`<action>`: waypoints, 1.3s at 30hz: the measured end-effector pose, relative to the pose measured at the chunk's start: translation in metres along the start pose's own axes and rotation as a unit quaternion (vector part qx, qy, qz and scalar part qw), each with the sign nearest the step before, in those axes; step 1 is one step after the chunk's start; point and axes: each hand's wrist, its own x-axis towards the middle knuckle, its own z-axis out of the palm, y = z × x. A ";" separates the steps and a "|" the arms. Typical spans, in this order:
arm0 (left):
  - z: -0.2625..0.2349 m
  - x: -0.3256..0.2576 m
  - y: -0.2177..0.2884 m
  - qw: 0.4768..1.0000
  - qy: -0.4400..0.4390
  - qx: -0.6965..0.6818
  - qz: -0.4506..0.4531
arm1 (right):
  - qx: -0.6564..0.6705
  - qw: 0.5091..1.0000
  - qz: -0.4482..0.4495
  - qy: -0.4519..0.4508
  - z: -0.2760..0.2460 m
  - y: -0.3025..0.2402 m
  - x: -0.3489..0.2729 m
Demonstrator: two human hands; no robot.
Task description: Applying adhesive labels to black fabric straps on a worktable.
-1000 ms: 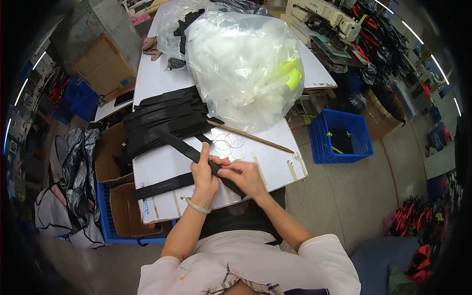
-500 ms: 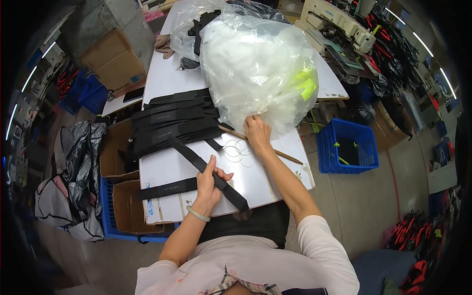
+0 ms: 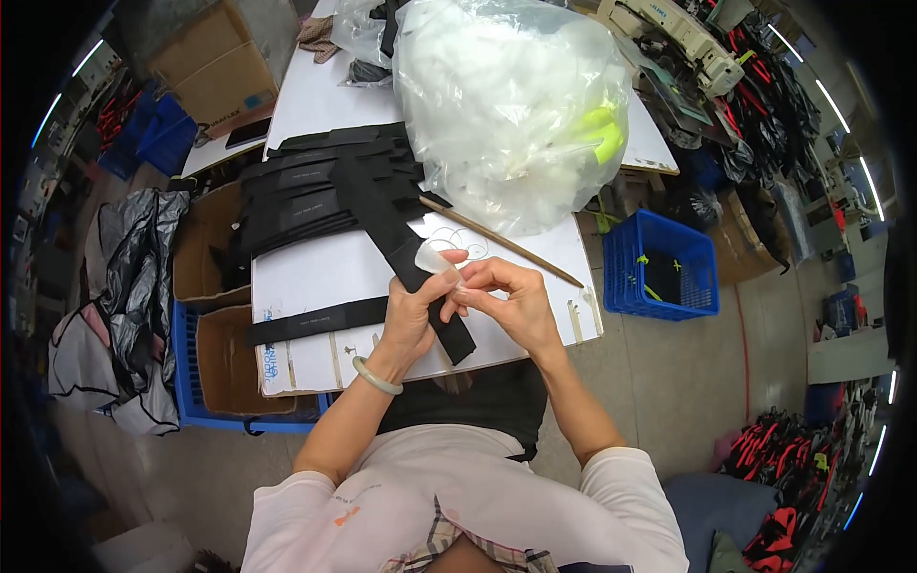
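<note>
The right hand (image 3: 511,301) has been brought back from the bag (image 3: 506,95) to the left hand (image 3: 415,315); a small clear piece (image 3: 432,259) is now pinched between both over the strap (image 3: 406,244) near the bench's (image 3: 315,277) front edge.

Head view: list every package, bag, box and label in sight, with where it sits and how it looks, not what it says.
Clear plastic bag: far side of the white table, bulging, white filling, yellow-green bits.
Cardboard box: upper left, brown, closed.
Open cardboard boxes: left of the table, brown.
Blue crate: right of the table, rectangular, open.
Small clear piece: between both hands, pale, see-through.
Black straps: stacked on the table, small pale labels.
</note>
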 end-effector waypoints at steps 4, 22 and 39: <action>-0.003 -0.012 0.005 1.000 -0.009 0.001 0.024 | -0.022 0.999 -0.025 -0.034 -0.002 -0.010 -0.006; -0.004 -0.002 0.027 0.969 0.120 -0.208 -0.061 | -0.022 0.994 0.052 -0.093 0.004 -0.034 -0.024; 0.002 0.000 0.020 0.962 0.077 -0.262 -0.026 | -0.210 0.968 -0.140 -0.014 0.015 -0.034 -0.033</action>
